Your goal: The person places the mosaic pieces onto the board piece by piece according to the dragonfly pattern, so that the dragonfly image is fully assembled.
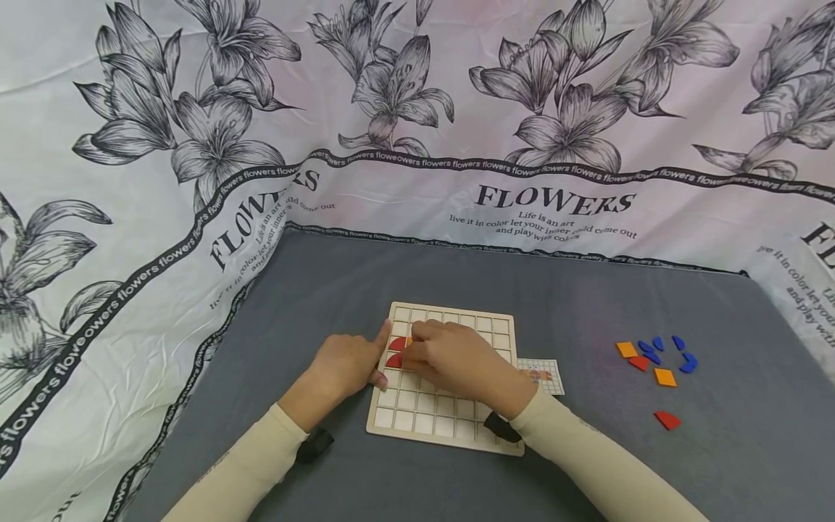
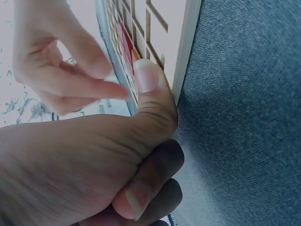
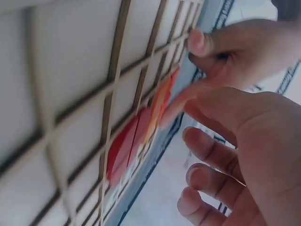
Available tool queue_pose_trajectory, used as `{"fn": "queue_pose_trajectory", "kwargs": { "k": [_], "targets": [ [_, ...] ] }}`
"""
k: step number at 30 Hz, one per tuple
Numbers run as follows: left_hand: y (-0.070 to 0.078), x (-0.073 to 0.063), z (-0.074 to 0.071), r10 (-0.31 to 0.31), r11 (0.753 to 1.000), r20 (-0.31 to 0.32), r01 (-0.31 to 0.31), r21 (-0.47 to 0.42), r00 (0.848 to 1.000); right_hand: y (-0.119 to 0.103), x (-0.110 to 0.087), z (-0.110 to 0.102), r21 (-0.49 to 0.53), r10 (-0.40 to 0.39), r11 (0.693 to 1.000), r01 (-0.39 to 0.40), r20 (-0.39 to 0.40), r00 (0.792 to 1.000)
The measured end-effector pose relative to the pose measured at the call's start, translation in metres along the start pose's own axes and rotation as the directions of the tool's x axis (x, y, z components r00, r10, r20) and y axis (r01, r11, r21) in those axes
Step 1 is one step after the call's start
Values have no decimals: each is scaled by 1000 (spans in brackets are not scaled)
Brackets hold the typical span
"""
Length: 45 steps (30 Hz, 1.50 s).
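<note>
A light wooden grid board (image 1: 417, 420) lies on the grey cloth. My left hand (image 1: 346, 366) grips its left edge, with the thumb (image 2: 146, 77) over the rim and other fingers curled beside it. Over the board's upper left part is my right hand (image 1: 457, 359), its fingers bent loosely and nothing visible between them. Close by those fingertips, red pieces (image 1: 395, 359) and an orange piece (image 3: 151, 117) sit in the grid cells. The right hand partly hides these pieces in the head view.
A small printed pattern card (image 1: 551, 377) lies at the board's right side, partly covered. Farther right are scattered blue pieces (image 1: 688, 362), orange squares (image 1: 665, 377) and red pieces (image 1: 667, 420). A flower-printed curtain (image 1: 404, 196) stands behind the grey table surface (image 1: 561, 304).
</note>
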State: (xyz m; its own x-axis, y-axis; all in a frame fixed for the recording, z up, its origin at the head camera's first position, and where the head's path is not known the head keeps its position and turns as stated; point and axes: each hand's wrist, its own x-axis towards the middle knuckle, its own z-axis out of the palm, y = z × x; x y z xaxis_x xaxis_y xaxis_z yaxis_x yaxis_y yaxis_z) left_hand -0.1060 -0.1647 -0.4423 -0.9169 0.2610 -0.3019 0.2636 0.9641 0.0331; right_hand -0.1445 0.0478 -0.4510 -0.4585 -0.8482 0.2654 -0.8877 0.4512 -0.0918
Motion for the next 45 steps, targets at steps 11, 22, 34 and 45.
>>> {"fn": "queue_pose_trajectory", "kwargs": {
  "k": [11, 22, 34, 45],
  "targets": [
    [2, 0, -1, 1, 1000, 7, -1, -11, 1000, 36, -54, -39, 56, 175, 983, -173, -35, 984],
    [1, -1, 0, 15, 1000, -20, -15, 8, 1000, 63, -104, -80, 44, 376, 926, -375, -16, 927],
    [2, -2, -1, 24, 1000, -25, -24, 1, 999, 99, -164, -104, 103, 542, 835, -541, 23, 840],
    [2, -2, 0, 31, 999, -25, -31, 8, 999, 129, -230, -114, 81, 705, 698, -711, 96, 703]
  ]
}}
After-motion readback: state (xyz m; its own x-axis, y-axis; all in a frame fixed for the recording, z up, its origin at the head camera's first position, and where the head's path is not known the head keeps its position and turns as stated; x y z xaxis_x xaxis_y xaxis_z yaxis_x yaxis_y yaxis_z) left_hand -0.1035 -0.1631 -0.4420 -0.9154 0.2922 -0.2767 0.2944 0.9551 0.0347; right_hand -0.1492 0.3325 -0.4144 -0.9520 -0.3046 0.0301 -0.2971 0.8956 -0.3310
